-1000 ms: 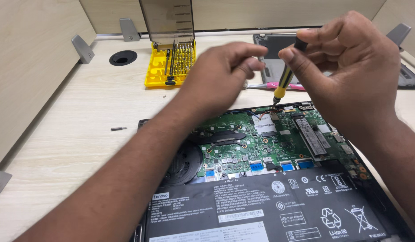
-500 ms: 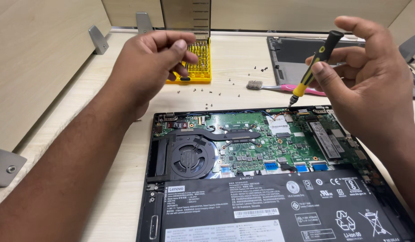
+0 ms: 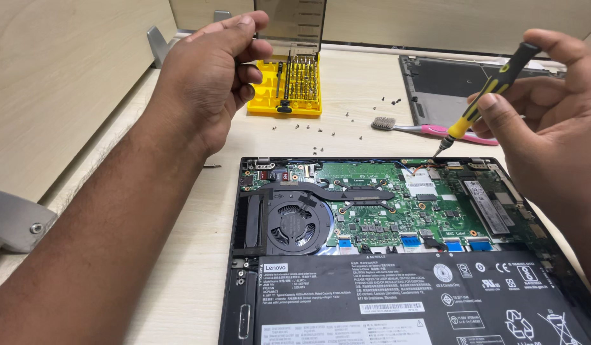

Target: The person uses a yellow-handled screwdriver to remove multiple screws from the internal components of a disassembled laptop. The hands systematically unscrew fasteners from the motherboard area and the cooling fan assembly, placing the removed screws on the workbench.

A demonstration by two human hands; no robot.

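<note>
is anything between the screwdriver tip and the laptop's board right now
Nothing visible. The right hand holds the screwdriver tilted, its tip just above the top edge of the opened laptop, with only open air beneath. The left hand is off by the yellow bit case.

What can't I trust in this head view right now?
- Left hand: palm faces away, so anything pinched in it is hidden.
- Loose screws on the desk: too small to tell types.
- Laptop: cut off by the bottom and right edges.
- Screwdriver tip: too small to tell whether it carries a screw.
</note>
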